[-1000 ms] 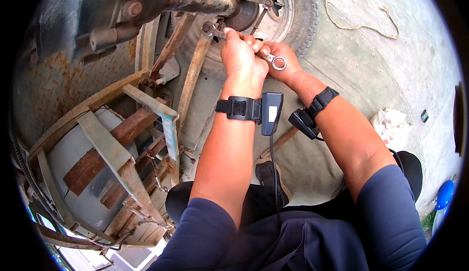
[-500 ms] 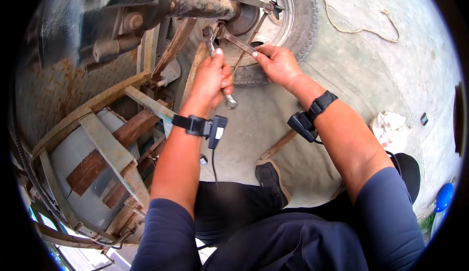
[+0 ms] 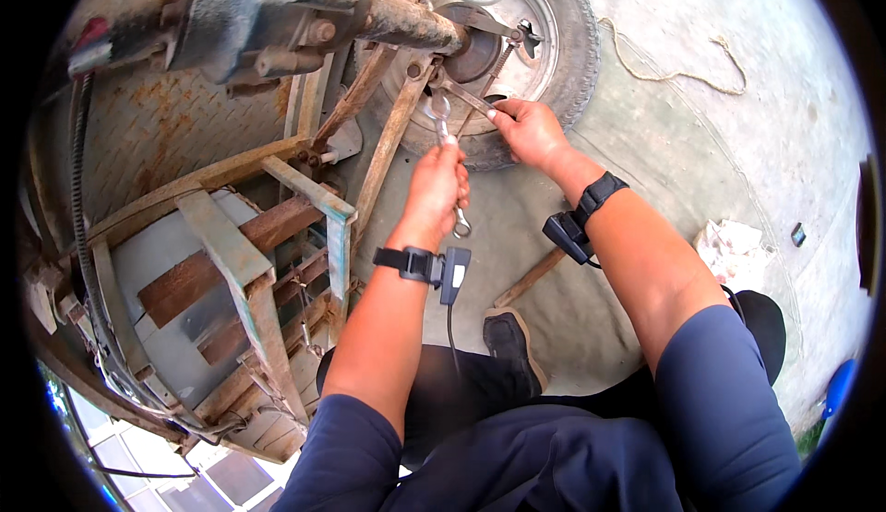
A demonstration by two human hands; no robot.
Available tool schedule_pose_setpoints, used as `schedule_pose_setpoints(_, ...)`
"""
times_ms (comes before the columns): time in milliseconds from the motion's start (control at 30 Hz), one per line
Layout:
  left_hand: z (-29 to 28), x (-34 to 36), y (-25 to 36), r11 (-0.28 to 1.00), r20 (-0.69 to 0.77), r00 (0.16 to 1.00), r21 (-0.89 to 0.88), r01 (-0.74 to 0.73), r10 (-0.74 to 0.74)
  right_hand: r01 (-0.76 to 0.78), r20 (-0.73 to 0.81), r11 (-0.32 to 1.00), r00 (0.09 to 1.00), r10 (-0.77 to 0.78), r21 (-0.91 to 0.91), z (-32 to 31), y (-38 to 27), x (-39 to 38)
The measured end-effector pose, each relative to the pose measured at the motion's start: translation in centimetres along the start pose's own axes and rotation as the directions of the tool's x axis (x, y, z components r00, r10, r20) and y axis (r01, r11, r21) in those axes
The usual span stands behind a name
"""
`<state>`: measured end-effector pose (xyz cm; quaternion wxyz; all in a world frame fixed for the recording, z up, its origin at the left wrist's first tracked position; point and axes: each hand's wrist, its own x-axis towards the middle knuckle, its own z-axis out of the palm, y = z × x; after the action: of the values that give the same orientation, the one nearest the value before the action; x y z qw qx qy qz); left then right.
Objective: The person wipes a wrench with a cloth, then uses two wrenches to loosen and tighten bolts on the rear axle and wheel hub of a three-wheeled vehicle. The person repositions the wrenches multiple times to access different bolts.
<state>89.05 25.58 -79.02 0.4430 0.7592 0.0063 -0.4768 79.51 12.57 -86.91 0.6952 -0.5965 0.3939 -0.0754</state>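
Note:
My left hand [image 3: 436,183] is closed around a shiny combination wrench [image 3: 442,121]. The wrench's upper end lies just below a bolt head [image 3: 413,69] on the rusty bracket and appears apart from it; its ring end pokes out beneath my fist. My right hand [image 3: 533,134] grips a second, duller wrench [image 3: 469,99] between thumb and fingers. That wrench slants up to the bracket beside the axle tube [image 3: 411,28], where its far end meets a fastener I cannot make out clearly. Behind both tools is the wheel with its tyre [image 3: 577,60].
A rusty frame with slats [image 3: 217,235] stands at my left, below the greasy axle housing [image 3: 277,14]. A wooden handle [image 3: 529,278] lies near my shoe [image 3: 509,341]. Rope [image 3: 678,73], a crumpled white cloth [image 3: 732,252] and a small dark object [image 3: 798,234] lie to the right.
My left hand has moved right and down, bringing its wrench away from the bolt head. My right hand stays on its wrench. The view has shifted, so the frame sits farther right.

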Motion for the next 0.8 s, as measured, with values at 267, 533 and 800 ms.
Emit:
schedule_pose_setpoints(267, -1.3, -2.7, 0.3, 0.997, -0.035, 0.996, 0.018, 0.080, -0.079, 0.033, -0.012, 0.997, 0.999, -0.032, 0.070, -0.1, 0.4, -0.5)
schedule_pose_setpoints(533, 0.3, -2.5, -0.6, 0.987, -0.081, 0.994, -0.147, 0.065, -0.078, 0.081, -0.097, 0.997, 0.992, -0.082, -0.019, 1.1, 1.5, -0.3)
schedule_pose_setpoints(800, 2.9, -1.3, 0.3, 0.961, -0.174, 0.985, -0.274, -0.036, -0.013, 0.188, -0.164, 0.965, 0.962, -0.219, -0.184, 1.8, 1.9, -0.5)
